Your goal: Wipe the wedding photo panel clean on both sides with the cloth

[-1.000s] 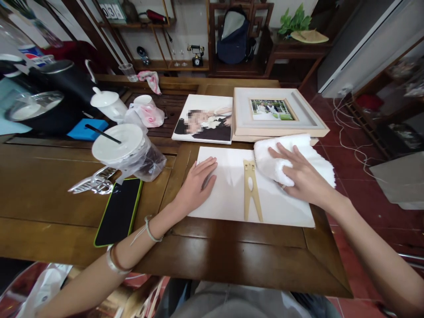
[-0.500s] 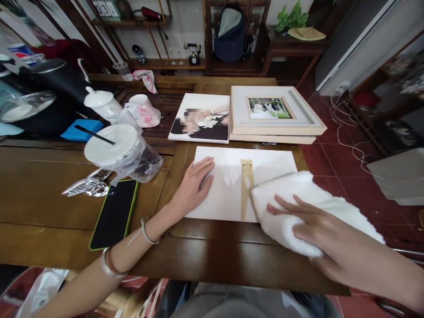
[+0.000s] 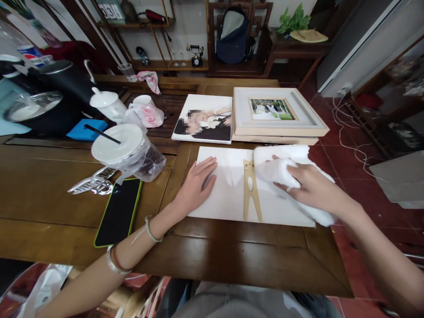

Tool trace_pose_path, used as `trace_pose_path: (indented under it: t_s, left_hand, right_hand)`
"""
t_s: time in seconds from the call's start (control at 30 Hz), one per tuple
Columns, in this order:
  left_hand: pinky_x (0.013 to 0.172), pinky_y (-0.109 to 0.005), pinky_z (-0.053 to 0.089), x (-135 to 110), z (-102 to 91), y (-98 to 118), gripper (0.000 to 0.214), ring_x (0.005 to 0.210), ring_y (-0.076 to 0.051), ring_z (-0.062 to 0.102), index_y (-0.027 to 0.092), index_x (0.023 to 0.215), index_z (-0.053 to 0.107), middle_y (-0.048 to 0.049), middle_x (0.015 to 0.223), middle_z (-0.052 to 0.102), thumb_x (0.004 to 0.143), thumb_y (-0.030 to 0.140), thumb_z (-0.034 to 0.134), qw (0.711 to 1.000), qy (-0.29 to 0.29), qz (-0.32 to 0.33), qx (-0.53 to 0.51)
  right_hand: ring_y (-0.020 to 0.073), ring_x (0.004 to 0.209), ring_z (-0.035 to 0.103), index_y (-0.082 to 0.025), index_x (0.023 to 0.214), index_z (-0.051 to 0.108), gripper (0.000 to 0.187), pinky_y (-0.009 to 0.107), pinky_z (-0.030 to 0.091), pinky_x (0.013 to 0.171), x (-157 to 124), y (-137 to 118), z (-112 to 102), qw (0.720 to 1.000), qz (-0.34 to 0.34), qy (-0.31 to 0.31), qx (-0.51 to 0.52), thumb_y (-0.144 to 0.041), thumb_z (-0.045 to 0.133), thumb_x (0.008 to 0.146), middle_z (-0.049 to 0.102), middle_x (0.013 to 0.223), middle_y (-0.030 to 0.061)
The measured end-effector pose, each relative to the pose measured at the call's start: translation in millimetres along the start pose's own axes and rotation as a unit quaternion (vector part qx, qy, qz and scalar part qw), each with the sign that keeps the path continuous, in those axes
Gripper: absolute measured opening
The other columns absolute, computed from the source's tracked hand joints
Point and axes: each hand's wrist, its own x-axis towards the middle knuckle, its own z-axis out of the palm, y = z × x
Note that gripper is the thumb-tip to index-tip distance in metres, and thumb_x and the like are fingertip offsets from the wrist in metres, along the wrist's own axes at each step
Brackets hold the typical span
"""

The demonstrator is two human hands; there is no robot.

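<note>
A white board (image 3: 225, 190) lies flat on the wooden table, with a beige forked stand leg (image 3: 251, 190) attached down its middle. My left hand (image 3: 199, 183) rests flat on the board's left side, fingers stretched out. On the right side, my right hand (image 3: 303, 179) is closed around a bunched part of a white fluffy towel (image 3: 281, 152). The towel covers the board's upper right corner and hangs past its right edge. Some fingertips of my right hand are hidden in the towel's folds.
Behind the board lie a photo panel (image 3: 207, 119) and stacked picture frames (image 3: 281, 126). To the left are a phone (image 3: 119, 212), a lidded cup with a straw (image 3: 115, 143) in a plastic bag, a white teapot (image 3: 107, 104) and a blue box (image 3: 86, 129).
My right hand has moved the towel up and away from me, toward the board's upper right corner. The stand leg's right prong and the lower right corner now show. My left hand stays put.
</note>
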Motion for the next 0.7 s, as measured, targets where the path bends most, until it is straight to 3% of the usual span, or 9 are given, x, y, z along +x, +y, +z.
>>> trace_pose_path:
  t_s: [0.1,0.17,0.27,0.4,0.6,0.7]
  left_hand:
    - [0.114,-0.05,0.026,0.3,0.0,0.1,0.035,0.133,-0.022,0.043,0.018,0.125,0.056,-0.0099,0.138,0.053,0.092,0.021,0.043,1.0,0.001,0.003,0.002]
    - [0.115,-0.05,0.026,0.3,0.0,0.0,0.035,0.133,-0.022,0.043,0.018,0.125,0.055,-0.0099,0.138,0.053,0.092,0.021,0.043,1.0,0.0,0.003,0.003]
    - [0.115,-0.05,0.026,-0.1,-0.1,-0.2,0.036,0.133,-0.022,0.043,0.018,0.126,0.055,-0.01,0.138,0.053,0.092,0.021,0.043,1.0,-0.001,0.004,0.002]
    - [0.115,-0.05,0.025,-0.7,-0.4,-0.6,0.036,0.134,-0.022,0.042,0.019,0.126,0.054,-0.0095,0.139,0.052,0.092,0.022,0.042,1.0,-0.004,0.005,0.001]
    - [0.115,-0.05,0.024,-1.4,0.4,-1.1,0.036,0.134,-0.021,0.042,0.017,0.127,0.053,-0.0098,0.139,0.051,0.093,0.021,0.042,1.0,-0.005,0.008,0.005]
    - [0.115,-0.049,0.025,-2.0,0.7,-1.7,0.036,0.134,-0.021,0.042,0.017,0.126,0.054,-0.0098,0.139,0.052,0.092,0.021,0.043,1.0,-0.004,0.008,0.006]
  right_hand:
    - [0.0323,0.105,0.061,-0.016,0.084,0.056,0.01,0.046,0.05,0.083,21.5,1.0,16.9,0.999,0.002,0.045,-0.012,-0.019,0.047,0.078,0.064,0.111,0.0165]
    - [0.0365,0.127,0.046,-0.015,0.083,0.056,0.011,0.055,0.041,0.099,26.4,-1.1,30.0,0.995,-0.021,0.089,-0.042,-0.017,0.048,0.074,0.059,0.123,0.019]
    - [0.0374,0.137,0.032,-0.014,0.075,0.056,0.007,0.06,0.029,0.11,19.3,-8.9,42.4,0.988,-0.059,0.117,-0.076,-0.015,0.051,0.07,0.05,0.136,0.0197]
    - [0.0351,0.139,0.028,-0.015,0.066,0.054,0.005,0.06,0.027,0.112,-6.5,-22.3,39.9,0.99,-0.089,0.079,-0.072,-0.012,0.05,0.067,0.043,0.142,0.0194]
    - [0.0292,0.14,0.029,-0.018,0.063,0.052,0.017,0.057,0.022,0.117,-56.4,-42.8,18.3,0.992,-0.128,-0.001,0.002,-0.005,0.045,0.055,0.045,0.142,0.0108]
    - [0.026,0.139,0.032,-0.018,0.074,0.058,0.028,0.051,0.032,0.115,-82.9,-43.7,7.8,0.987,-0.149,-0.027,0.045,-0.004,0.044,0.054,0.047,0.141,0.0067]
